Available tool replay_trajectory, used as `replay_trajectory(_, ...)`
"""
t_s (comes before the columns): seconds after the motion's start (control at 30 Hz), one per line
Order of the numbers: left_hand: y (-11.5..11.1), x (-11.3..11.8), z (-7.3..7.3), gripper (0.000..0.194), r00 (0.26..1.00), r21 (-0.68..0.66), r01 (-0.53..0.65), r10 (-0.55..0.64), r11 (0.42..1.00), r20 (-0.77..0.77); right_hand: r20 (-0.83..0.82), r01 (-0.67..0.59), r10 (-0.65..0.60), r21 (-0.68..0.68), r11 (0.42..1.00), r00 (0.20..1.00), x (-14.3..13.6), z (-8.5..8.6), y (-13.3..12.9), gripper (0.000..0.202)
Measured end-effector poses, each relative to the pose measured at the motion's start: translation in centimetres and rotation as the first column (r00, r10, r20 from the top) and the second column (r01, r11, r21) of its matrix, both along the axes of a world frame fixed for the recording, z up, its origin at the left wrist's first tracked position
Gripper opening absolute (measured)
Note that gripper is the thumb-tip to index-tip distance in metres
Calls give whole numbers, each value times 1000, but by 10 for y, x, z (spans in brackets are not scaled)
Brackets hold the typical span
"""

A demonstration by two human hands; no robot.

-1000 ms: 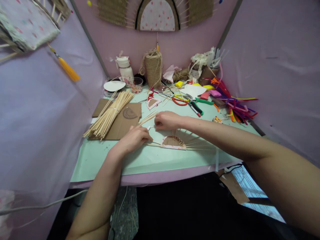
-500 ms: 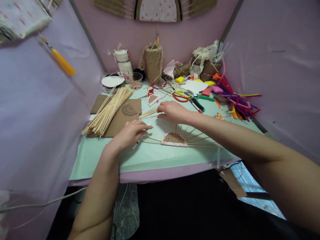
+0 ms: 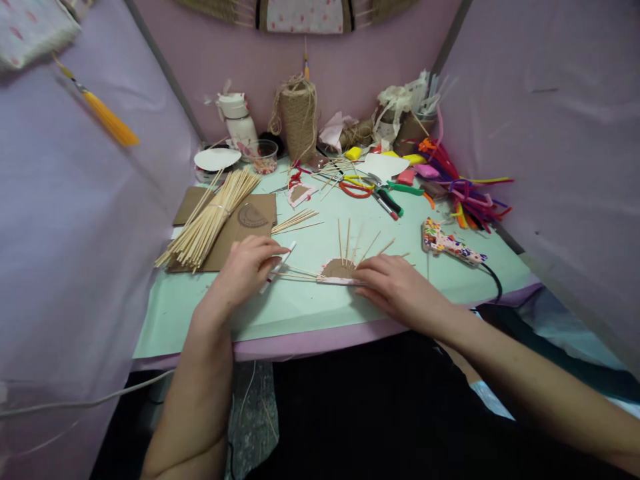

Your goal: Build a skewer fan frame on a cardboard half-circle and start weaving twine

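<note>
Head view: right hand [image 3: 395, 280] has come off the loose sticks [image 3: 297, 220] and down onto the right end of the half-round card piece [image 3: 336, 269], fingers curved over it, pinched or just resting can't tell, while left hand [image 3: 250, 267], well apart from it, has a slim white pen-like item [image 3: 277, 269] between thumb and fingers. Piece lies flat mid-bench [image 3: 300, 323], thin sticks fanning out; work seems back on it, with the loose sticks left beyond and the glue gun [image 3: 453, 244] now uncovered at right.
</note>
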State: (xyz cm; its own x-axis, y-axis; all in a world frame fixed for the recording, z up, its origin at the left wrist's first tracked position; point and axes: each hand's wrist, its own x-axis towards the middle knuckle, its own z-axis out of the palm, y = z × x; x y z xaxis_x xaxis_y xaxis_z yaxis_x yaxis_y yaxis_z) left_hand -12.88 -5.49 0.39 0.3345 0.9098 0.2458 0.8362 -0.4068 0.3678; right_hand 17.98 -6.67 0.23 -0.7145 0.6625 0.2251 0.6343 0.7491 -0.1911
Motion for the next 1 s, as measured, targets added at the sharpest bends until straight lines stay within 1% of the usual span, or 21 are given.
replay_trajectory(0.07, -10, 12, -3, 26, 999, 41, 39, -38, 998, -24, -33, 20, -20, 6, 1000, 999, -1, -14, -10, 23)
replay_trajectory(0.13, -19, 24, -9, 26, 997, 101, 71, -67, 992, -42, -73, 46, -43, 30, 999, 996, -6, -25, -16, 25)
replay_trajectory(0.2, -27, 35, -16, 24, 994, 168, 102, -92, 980, -63, -113, 58, -52, 50, 997, 992, -11, -32, -20, 27)
replay_trajectory(0.3, -35, 46, -26, 21, 987, 246, 148, -127, 958, -100, -152, 45, -36, 53, 998, 988, -19, -38, -23, 29)
replay_trajectory(0.4, -39, 50, -33, 18, 981, 294, 182, -151, 938, -124, -152, 38, -31, 46, 998, 988, -25, -41, -25, 30)
replay_trajectory(0.53, -40, 50, -36, 18, 979, 332, 192, -156, 924, -132, -136, 50, -44, 44, 998, 990, -30, -41, -26, 31)
replay_trajectory(0.77, -39, 51, -39, 21, 977, 308, 185, -141, 933, -159, -106, 89, -83, 54, 995, 991, -38, -40, -24, 33)
replay_trajectory(1.0, -39, 52, -39, 22, 975, 282, 187, -143, 941, -168, -99, 98, -91, 61, 993, 991, -40, -41, -24, 33)
